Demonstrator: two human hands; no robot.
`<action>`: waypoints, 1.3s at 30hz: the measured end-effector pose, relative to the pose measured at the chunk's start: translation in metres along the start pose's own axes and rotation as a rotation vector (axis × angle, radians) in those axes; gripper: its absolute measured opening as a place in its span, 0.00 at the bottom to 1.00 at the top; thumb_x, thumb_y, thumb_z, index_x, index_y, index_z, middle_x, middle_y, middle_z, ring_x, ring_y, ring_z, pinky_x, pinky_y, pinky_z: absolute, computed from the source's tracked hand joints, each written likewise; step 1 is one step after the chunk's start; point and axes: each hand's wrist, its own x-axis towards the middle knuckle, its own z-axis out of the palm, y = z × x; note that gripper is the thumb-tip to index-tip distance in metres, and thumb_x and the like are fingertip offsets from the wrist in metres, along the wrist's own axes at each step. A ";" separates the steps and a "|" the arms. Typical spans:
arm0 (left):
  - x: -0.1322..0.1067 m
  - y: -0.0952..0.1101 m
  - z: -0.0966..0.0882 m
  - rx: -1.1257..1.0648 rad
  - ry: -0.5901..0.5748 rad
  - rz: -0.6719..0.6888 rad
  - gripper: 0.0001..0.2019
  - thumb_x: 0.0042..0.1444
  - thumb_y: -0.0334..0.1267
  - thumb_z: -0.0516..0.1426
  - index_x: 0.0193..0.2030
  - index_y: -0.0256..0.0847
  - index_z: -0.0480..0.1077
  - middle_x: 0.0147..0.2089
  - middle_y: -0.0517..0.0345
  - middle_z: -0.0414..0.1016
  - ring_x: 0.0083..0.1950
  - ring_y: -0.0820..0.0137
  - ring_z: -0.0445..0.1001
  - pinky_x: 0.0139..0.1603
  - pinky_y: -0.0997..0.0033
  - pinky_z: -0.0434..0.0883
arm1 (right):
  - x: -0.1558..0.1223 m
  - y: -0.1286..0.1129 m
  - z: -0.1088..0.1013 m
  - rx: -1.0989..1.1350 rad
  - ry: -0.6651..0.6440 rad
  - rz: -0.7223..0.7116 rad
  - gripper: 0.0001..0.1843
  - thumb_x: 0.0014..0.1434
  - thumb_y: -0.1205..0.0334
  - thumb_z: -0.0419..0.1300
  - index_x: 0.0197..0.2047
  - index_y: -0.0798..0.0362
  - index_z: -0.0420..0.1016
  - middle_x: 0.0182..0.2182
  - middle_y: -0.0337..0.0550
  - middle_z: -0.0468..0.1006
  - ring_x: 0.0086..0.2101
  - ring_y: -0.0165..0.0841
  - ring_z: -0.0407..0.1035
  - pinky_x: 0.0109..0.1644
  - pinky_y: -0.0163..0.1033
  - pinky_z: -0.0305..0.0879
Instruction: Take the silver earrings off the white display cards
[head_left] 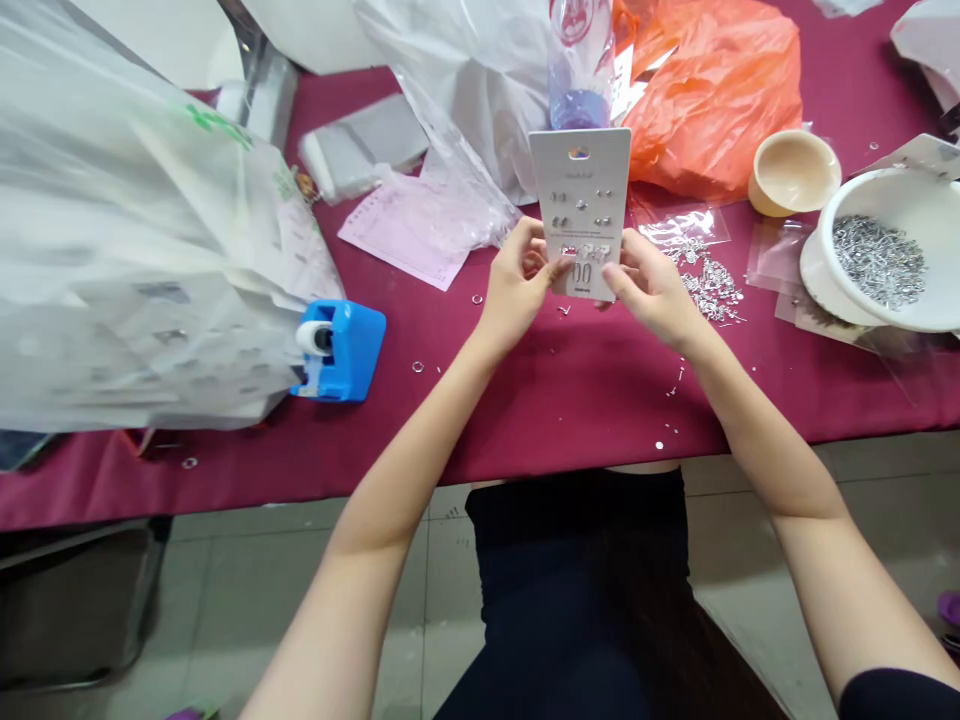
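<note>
Both of my hands hold a white earring card [583, 180] upright above the table, one at each lower side edge. Several pairs of small silver earrings sit in rows on it, with a hang hole at the top. My left hand [523, 280] pinches the lower left edge, thumb on the front. My right hand [651, 285] grips the lower right edge, also with its thumb in front. The fingers behind the card are partly hidden. Just right of my right hand lies a pile of small silver earring parts [712, 290] beside a clear plastic bag [694, 224].
A blue tape dispenser [356, 350] and a large white plastic bag [150, 250] are at left. An orange bag [720, 90] lies behind, near a pink paper slip [409, 235]. A cream cup [795, 172] and a white bowl [816, 262] of metal pieces stand at right.
</note>
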 end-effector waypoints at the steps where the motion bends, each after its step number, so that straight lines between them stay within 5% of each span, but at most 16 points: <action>1: 0.000 0.004 0.003 0.049 0.002 0.044 0.18 0.47 0.41 0.73 0.38 0.44 0.70 0.32 0.65 0.71 0.37 0.75 0.73 0.36 0.79 0.68 | 0.001 0.004 -0.004 0.008 0.017 -0.004 0.29 0.61 0.33 0.62 0.51 0.49 0.71 0.41 0.42 0.78 0.37 0.32 0.75 0.35 0.39 0.78; 5: 0.011 0.012 0.006 0.335 -0.072 0.251 0.15 0.51 0.43 0.71 0.38 0.44 0.71 0.31 0.63 0.71 0.35 0.74 0.71 0.35 0.77 0.66 | 0.007 0.013 -0.026 -0.007 0.176 -0.061 0.27 0.60 0.34 0.64 0.48 0.46 0.70 0.39 0.42 0.78 0.32 0.32 0.75 0.32 0.39 0.76; 10: 0.047 0.001 -0.021 0.849 0.026 0.363 0.05 0.64 0.34 0.58 0.35 0.42 0.69 0.33 0.58 0.74 0.35 0.72 0.71 0.41 0.69 0.69 | 0.011 0.002 -0.058 -0.058 0.433 -0.073 0.29 0.58 0.29 0.59 0.52 0.40 0.68 0.43 0.44 0.79 0.39 0.39 0.77 0.39 0.48 0.79; 16: 0.060 -0.018 -0.025 1.312 -0.126 0.370 0.02 0.61 0.29 0.59 0.38 0.40 0.72 0.42 0.51 0.76 0.46 0.64 0.74 0.52 0.62 0.72 | 0.009 0.003 -0.072 0.014 0.430 -0.039 0.31 0.59 0.29 0.56 0.59 0.38 0.66 0.47 0.47 0.80 0.50 0.44 0.73 0.49 0.53 0.78; 23: 0.066 -0.020 -0.003 1.647 -0.274 0.387 0.11 0.65 0.29 0.52 0.48 0.37 0.75 0.52 0.40 0.75 0.58 0.51 0.73 0.54 0.52 0.74 | 0.013 0.017 -0.073 0.030 0.436 0.029 0.31 0.59 0.31 0.60 0.58 0.40 0.67 0.50 0.46 0.80 0.44 0.43 0.80 0.37 0.47 0.82; 30: 0.091 -0.033 -0.010 1.578 -0.283 0.431 0.10 0.61 0.23 0.51 0.43 0.33 0.72 0.50 0.38 0.75 0.57 0.52 0.74 0.59 0.49 0.72 | 0.011 0.013 -0.061 -0.008 0.346 0.138 0.28 0.61 0.35 0.61 0.57 0.42 0.69 0.53 0.47 0.80 0.37 0.36 0.81 0.37 0.41 0.82; 35: 0.097 -0.020 -0.020 1.162 -0.209 0.354 0.05 0.60 0.25 0.55 0.37 0.39 0.66 0.42 0.49 0.74 0.48 0.63 0.75 0.58 0.55 0.73 | 0.011 0.012 -0.055 0.020 0.300 0.151 0.26 0.61 0.39 0.62 0.55 0.44 0.68 0.52 0.47 0.80 0.36 0.35 0.80 0.38 0.42 0.82; 39: 0.072 0.000 -0.017 0.802 -0.237 0.212 0.04 0.65 0.29 0.52 0.38 0.41 0.63 0.39 0.56 0.74 0.39 0.72 0.75 0.49 0.64 0.75 | 0.010 0.007 -0.054 0.036 0.299 0.170 0.23 0.61 0.42 0.63 0.53 0.45 0.67 0.51 0.46 0.81 0.37 0.35 0.80 0.39 0.41 0.83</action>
